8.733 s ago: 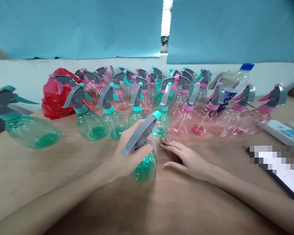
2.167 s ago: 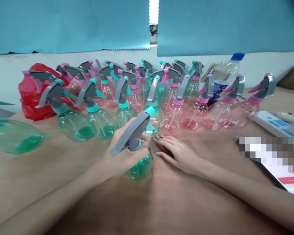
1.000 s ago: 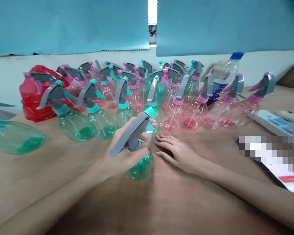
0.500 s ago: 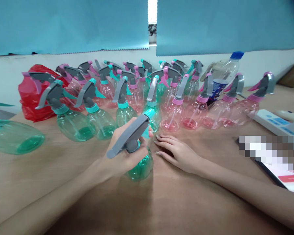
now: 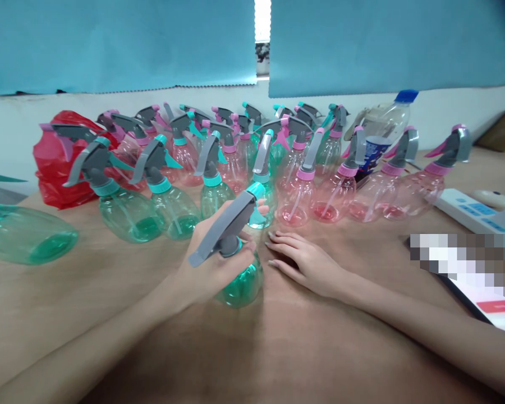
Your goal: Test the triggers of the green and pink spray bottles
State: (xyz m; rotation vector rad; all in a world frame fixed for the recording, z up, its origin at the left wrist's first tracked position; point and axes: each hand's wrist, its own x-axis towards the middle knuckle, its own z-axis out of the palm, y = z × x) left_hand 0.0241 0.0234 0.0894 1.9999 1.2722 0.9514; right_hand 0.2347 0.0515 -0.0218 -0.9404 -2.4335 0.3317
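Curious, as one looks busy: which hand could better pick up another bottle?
Probably the right hand: it lies empty on the table near pink spray bottles, while the left hand grips a green spray bottle.

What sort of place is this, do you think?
Probably a simple workroom for handling or checking products rather than a home: dozens of matching spray bottles stand in rows on a wooden table, and blue sheets hang along the wall.
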